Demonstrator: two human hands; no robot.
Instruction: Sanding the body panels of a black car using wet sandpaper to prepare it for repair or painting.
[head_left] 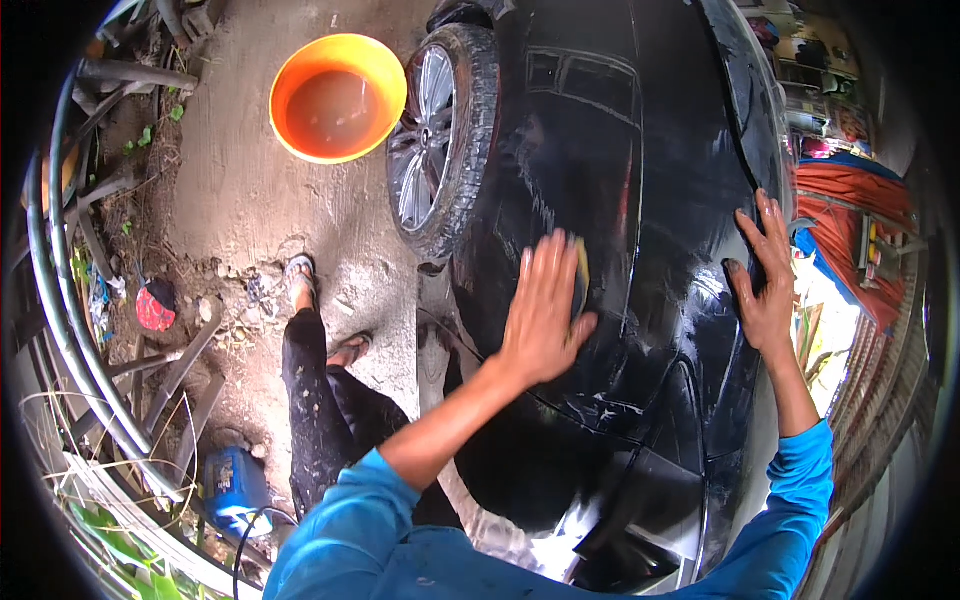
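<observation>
A dark car body [590, 150] with pale, wet-looking smears fills the middle and right of the head view. My left hand [549, 305] lies over a yellow pad [582, 264], mostly hidden beneath it, pressed on the side panel with its fingers extended. My right hand [763, 280] rests farther right on the edge of the panel, fingers spread and apparently holding nothing. The car's wheel [437, 140], with silver spokes, is left of my hands. Both forearms, in blue sleeves, come up from the lower edge.
An orange bucket [291, 105] with cloudy water stands beside the wheel on dirt ground. My sandaled feet are below it. A blue container [235, 490], curved pipes [115, 390], scrap sticks and a red cap [156, 306] lie left. Red tarpaulin [850, 220] is at the right.
</observation>
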